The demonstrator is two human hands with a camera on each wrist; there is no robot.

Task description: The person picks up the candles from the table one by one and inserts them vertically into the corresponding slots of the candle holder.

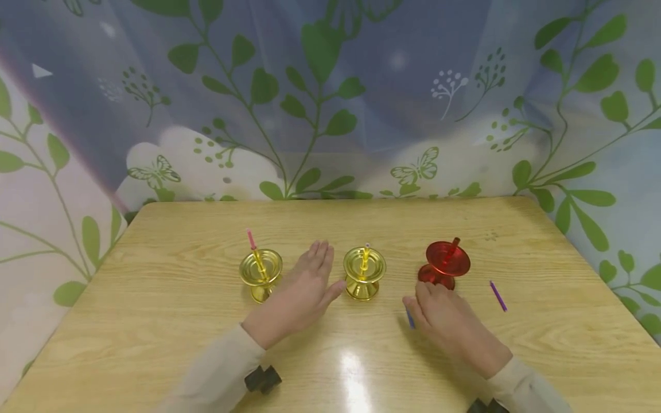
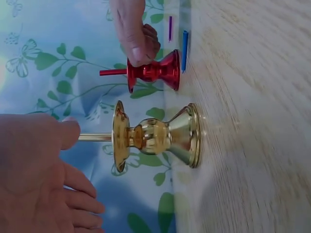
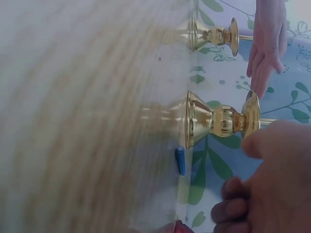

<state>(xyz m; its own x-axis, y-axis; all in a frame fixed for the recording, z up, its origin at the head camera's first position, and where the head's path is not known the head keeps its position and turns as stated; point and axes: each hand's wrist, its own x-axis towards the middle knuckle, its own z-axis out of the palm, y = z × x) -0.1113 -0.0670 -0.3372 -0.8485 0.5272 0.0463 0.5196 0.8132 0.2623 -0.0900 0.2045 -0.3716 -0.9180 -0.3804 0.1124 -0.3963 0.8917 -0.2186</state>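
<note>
My left hand (image 1: 302, 287) hovers with straight fingers between two gold candle holders, the left one (image 1: 249, 276) and the middle one (image 1: 361, 291). A thin pink candle (image 1: 251, 238) stands in the left holder. The middle holder has an upright yellow tube with a pale tip. My right hand (image 1: 449, 318), fingers loosely curled and holding nothing, is in front of the red candle holder (image 1: 448, 261) and overlaps its base in the head view. In the right wrist view its thumb is extended. A thin blue candle (image 1: 410, 318) lies on the table beside that hand, partly hidden by it.
A thin purple candle (image 1: 498, 296) lies on the table to the right of the red holder. The wooden table (image 1: 206, 229) ends at the back against a blue curtain (image 1: 392, 115) printed with green leaves and butterflies.
</note>
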